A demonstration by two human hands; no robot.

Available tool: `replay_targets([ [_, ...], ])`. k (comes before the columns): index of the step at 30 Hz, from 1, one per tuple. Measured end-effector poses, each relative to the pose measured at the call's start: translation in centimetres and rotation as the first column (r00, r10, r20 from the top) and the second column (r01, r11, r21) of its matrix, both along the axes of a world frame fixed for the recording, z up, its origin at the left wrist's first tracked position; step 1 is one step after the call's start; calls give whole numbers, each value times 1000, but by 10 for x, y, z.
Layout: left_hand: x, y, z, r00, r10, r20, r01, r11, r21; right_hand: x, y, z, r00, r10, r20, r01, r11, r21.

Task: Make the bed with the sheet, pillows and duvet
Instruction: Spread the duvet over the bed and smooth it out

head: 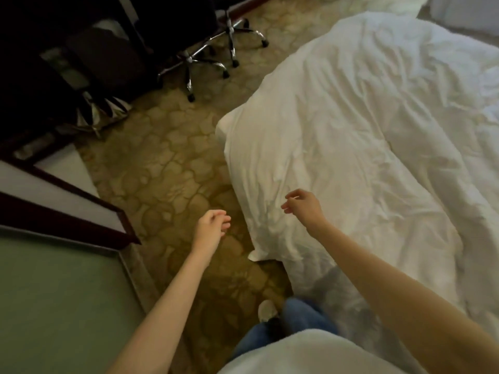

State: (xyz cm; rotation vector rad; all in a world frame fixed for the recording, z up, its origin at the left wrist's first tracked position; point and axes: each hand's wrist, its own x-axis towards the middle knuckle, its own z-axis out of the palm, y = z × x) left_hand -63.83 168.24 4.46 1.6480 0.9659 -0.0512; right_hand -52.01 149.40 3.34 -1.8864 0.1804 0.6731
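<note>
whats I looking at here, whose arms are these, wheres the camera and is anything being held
There is no machine here. A person is making a bed, and one wide-angle camera worn on their head looks forward and down, so both arms reach in from the bottom of the picture. The left hand hangs over the patterned carpet, fingers loosely curled, holding nothing. The right hand is over the crumpled white duvet, which covers the bed with one corner drooping towards the floor; it holds nothing either. Near the bottom are the person's jeans and a shoe. At the top stand two wheeled chair bases.
</note>
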Motion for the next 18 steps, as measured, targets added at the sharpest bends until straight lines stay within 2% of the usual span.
replay_targets([
  [12,85,144,-6,1000,18,-23,-20,998,-60,103,172,-38,999,14,-30,-17,996,-82],
  [18,177,245,-28,997,-19,-81,15,998,-57,198,278,-89,999,14,-31,-23,954,-299],
])
